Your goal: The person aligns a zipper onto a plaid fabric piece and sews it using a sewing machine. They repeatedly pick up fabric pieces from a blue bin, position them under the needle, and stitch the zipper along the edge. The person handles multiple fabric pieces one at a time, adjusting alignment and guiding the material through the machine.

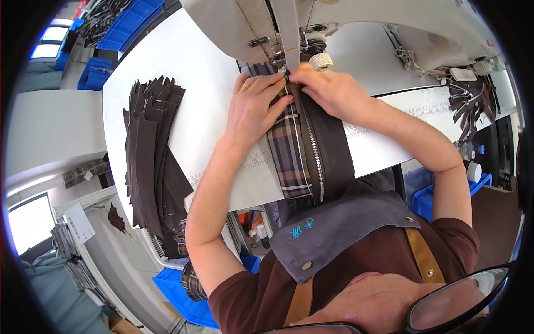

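A sewing machine (239, 28) stands at the top, its presser foot (285, 71) down near a strip of work. Under it runs plaid fabric (286, 150) on the left, joined along a metal zipper (313, 150) to dark brown fabric (331, 145). The piece hangs over the table's near edge toward my lap. My left hand (253, 103) lies on the plaid side with its fingers stretched toward the foot and its thumb apart. Just right of the needle, my right hand (331, 92) pinches the brown fabric's edge; its fingertips are slightly blurred and partly hidden.
A pile of dark brown fabric strips (153, 145) lies on the white table (206, 72) at the left. More dark pieces (470, 106) hang at the far right. Rulers (411, 116) run across the tabletop. Blue bins (189, 295) stand below.
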{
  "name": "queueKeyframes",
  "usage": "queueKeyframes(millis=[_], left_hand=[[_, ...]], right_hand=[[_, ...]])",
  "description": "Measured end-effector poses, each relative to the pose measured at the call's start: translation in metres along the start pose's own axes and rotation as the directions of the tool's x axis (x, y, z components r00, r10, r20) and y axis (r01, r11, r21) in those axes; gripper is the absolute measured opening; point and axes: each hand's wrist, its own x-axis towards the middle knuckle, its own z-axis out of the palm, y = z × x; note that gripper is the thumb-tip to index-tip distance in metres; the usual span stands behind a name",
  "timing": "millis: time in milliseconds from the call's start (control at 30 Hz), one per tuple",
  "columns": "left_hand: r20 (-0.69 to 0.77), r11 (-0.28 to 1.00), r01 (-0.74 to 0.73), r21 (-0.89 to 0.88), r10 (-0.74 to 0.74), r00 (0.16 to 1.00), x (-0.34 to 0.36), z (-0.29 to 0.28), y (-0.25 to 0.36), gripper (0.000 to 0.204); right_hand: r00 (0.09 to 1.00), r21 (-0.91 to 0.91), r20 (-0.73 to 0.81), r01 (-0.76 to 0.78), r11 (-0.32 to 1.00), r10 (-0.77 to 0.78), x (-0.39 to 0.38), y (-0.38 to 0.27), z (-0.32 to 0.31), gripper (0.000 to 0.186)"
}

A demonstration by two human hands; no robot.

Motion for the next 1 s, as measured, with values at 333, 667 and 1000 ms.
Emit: queueKeyframes(millis=[333, 667, 1000], left_hand=[[0.039, 0.984, -0.038, 0.177, 0.032, 0.999, -0.044, -0.003, 0.044, 0.026], [-0.054, 0.955, -0.127, 0.268, 0.146, 0.988, -0.010, 0.003, 0.013, 0.026], [-0.024, 0.971, -0.079, 0.223, 0.087, 0.996, 0.000, 0.007, 0.014, 0.020]], right_hand=[[0.990, -0.173, 0.021, 0.144, 0.974, -0.142, -0.006, -0.002, 0.002, 0.023], [0.984, -0.206, 0.082, 0.172, 0.963, -0.158, -0.004, -0.006, 0.000, 0.032], [0.985, -0.193, 0.088, 0.160, 0.968, -0.146, -0.004, -0.005, -0.002, 0.032]])
